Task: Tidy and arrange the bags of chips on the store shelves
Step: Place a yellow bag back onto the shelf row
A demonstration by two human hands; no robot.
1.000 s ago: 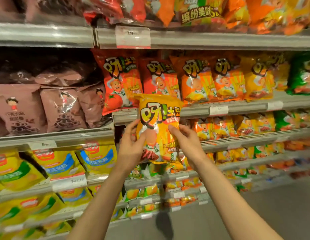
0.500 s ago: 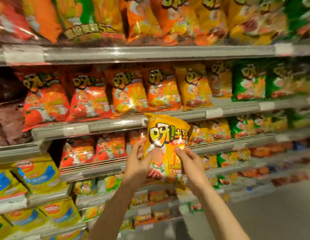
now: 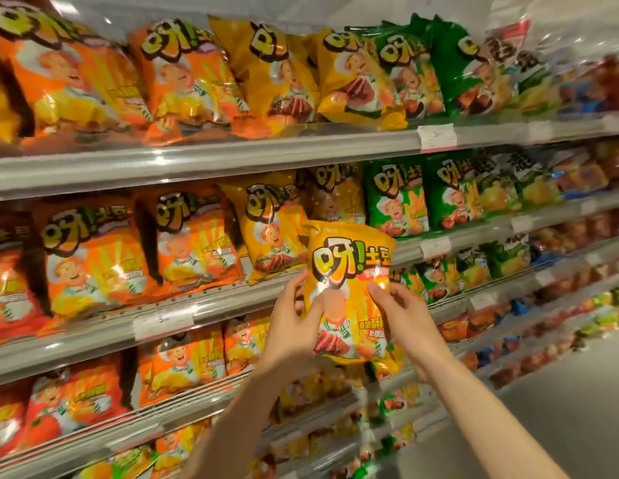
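I hold a yellow chip bag (image 3: 349, 267) upright in front of the shelves with both hands. My left hand (image 3: 292, 326) grips its left edge and my right hand (image 3: 403, 316) grips its right edge, thumbs on the front. Just behind and left of it, a matching yellow bag (image 3: 266, 229) stands on the middle shelf (image 3: 211, 305). To that bag's left are orange bags (image 3: 194, 236), and green bags (image 3: 398, 198) stand to the right. The held bag hides part of the shelf edge and a dim bag behind it.
The upper shelf (image 3: 232, 157) carries orange, yellow (image 3: 270, 74) and green bags (image 3: 463, 63). Lower shelves hold more orange and red bags (image 3: 73, 406). White price tags (image 3: 436, 136) sit on the shelf rails. Grey aisle floor (image 3: 560, 409) lies to the lower right.
The view has shifted right along the shelves and tilted upward. The yellow bag stays in both hands and now sits in front of the yellow and green section of the middle shelf.
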